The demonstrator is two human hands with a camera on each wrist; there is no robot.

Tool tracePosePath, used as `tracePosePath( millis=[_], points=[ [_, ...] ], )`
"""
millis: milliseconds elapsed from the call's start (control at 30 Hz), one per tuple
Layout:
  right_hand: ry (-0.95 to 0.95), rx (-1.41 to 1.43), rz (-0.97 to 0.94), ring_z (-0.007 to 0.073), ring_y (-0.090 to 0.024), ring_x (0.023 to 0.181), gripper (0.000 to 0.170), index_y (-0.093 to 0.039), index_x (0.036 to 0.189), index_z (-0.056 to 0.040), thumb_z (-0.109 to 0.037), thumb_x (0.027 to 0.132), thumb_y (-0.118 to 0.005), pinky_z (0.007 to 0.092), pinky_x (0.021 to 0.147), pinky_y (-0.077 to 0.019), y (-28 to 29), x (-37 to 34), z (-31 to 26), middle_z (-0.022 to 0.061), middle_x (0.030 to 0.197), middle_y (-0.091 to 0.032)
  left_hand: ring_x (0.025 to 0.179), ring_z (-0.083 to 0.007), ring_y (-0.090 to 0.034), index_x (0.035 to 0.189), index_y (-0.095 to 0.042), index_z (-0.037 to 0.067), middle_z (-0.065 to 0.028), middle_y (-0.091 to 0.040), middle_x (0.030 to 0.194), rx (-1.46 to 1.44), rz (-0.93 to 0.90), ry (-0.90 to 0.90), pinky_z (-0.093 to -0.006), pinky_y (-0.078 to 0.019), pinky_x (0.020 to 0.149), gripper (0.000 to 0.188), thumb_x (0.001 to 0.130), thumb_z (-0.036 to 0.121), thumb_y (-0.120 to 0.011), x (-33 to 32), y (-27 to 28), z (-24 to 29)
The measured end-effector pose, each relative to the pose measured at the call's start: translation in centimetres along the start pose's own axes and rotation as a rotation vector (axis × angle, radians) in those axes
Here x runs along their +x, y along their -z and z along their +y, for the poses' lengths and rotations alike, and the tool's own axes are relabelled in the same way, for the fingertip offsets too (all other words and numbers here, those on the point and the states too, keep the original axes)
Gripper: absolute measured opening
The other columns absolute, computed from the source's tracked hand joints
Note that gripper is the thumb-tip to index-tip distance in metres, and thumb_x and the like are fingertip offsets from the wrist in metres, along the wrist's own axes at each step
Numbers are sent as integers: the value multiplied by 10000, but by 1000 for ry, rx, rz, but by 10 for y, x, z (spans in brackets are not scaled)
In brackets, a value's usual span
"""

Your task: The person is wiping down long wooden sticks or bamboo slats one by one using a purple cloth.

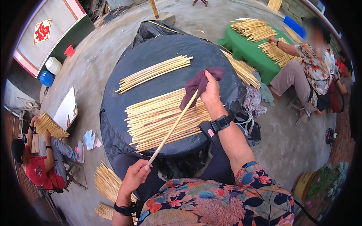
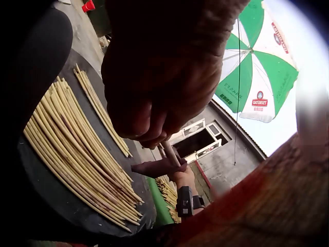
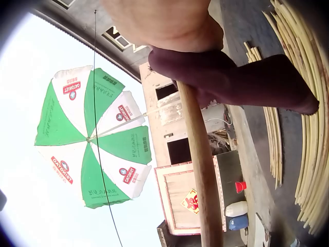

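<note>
A long pale wooden stick (image 1: pixel 169 132) slants up across the front of the round table (image 1: pixel 177 45), which is covered in black plastic. My left hand (image 1: pixel 135 176) grips its lower end, fingers curled round it. At the upper end my right hand (image 1: pixel 212 92) holds a dark purple cloth (image 1: pixel 193 86) wrapped about the stick. In the right wrist view the cloth (image 3: pixel 231 77) hangs to one side while the stick (image 3: pixel 198 154) runs out beneath it. Behind the stick lies a wide pile of similar sticks (image 1: pixel 151 116); a smaller row of sticks (image 1: pixel 154 73) lies farther back.
More sticks (image 1: pixel 107 180) lie low at my left, and another bundle (image 1: pixel 241 69) sits by the table's right edge. A person (image 1: pixel 313 71) sits at a green-covered table (image 1: pixel 235 47); another person (image 1: pixel 41 162) at left holds sticks. Cloths (image 1: pixel 254 101) lie at right.
</note>
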State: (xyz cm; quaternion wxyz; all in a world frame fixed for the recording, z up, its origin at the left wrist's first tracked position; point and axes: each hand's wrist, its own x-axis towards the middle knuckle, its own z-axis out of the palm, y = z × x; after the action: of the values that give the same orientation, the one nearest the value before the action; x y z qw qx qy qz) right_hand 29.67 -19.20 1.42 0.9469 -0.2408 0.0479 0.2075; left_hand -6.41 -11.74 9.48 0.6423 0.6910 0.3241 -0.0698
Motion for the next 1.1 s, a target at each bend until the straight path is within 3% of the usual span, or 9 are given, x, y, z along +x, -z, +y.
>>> tracePosePath(
  millis=[33,200,400,633,733,767,867,1000,1100],
  points=[
    [-3,-6,-15,186,-566,788,89,-550,848,-72,-157,822,-555,342,749,-460,2,0,-2,42,834,-590,488,-14,-297,933,-516,39,46,-390,626,-166,-67,53,-154,-244,406,119,890,134,-458,-6,9,-6],
    [-43,68,-117,211,-551,870,227,-551,913,-68,-286,859,-515,376,838,-422,5,6,-17,49,902,-593,452,-19,-275,904,-517,23,34,-382,607,-316,-108,141,-164,-225,374,117,883,128,-471,-17,29,-25],
    [-161,165,-277,237,-480,1046,409,-497,1081,-56,-404,875,-438,399,942,-344,-11,-12,-22,84,1114,-528,423,-40,-302,853,-519,8,13,-385,567,-453,-25,-2,-181,-267,358,149,881,149,-481,-6,25,-27],
    [-383,143,-433,252,-461,1083,533,-445,1152,-46,-492,865,-388,394,947,-347,-25,-46,-8,108,1163,-493,421,-53,-321,912,-518,-7,7,-395,585,-378,-103,-126,-193,-305,369,228,912,195,-413,46,-9,-8],
    [-420,118,-514,253,-465,1081,542,-442,1148,-38,-497,865,-384,395,952,-344,-32,-61,-7,114,1151,-499,440,-42,-313,943,-512,7,17,-396,620,-349,-118,-156,-182,-293,384,237,922,207,-386,66,-25,9],
    [-395,120,-443,255,-475,1069,551,-439,1150,-40,-506,862,-377,401,945,-353,-28,-59,-2,117,1135,-507,448,-37,-304,947,-512,15,22,-392,624,-334,-145,-156,-178,-287,387,236,924,211,-383,71,-28,12],
    [-477,116,-465,254,-479,1066,521,-440,1148,-51,-486,865,-390,400,932,-369,-29,-68,3,115,1130,-509,466,-27,-275,956,-514,33,36,-374,631,-320,-161,-162,-165,-251,395,236,927,220,-373,79,-33,17],
    [-594,-72,-566,259,-481,1068,462,-432,1157,-57,-395,848,-497,417,960,-341,-25,-94,25,120,1165,-487,479,-28,-281,932,-509,50,48,-347,613,-288,-134,-185,-171,-277,411,249,938,241,-350,103,-35,23],
    [-661,-34,-506,196,-520,985,342,-468,1094,-55,-285,850,-533,354,890,-402,-15,-98,34,86,1066,-529,479,-28,-281,873,-495,59,50,-342,599,-242,-88,-187,-176,-265,406,246,935,252,-354,109,-35,29]
  ],
)
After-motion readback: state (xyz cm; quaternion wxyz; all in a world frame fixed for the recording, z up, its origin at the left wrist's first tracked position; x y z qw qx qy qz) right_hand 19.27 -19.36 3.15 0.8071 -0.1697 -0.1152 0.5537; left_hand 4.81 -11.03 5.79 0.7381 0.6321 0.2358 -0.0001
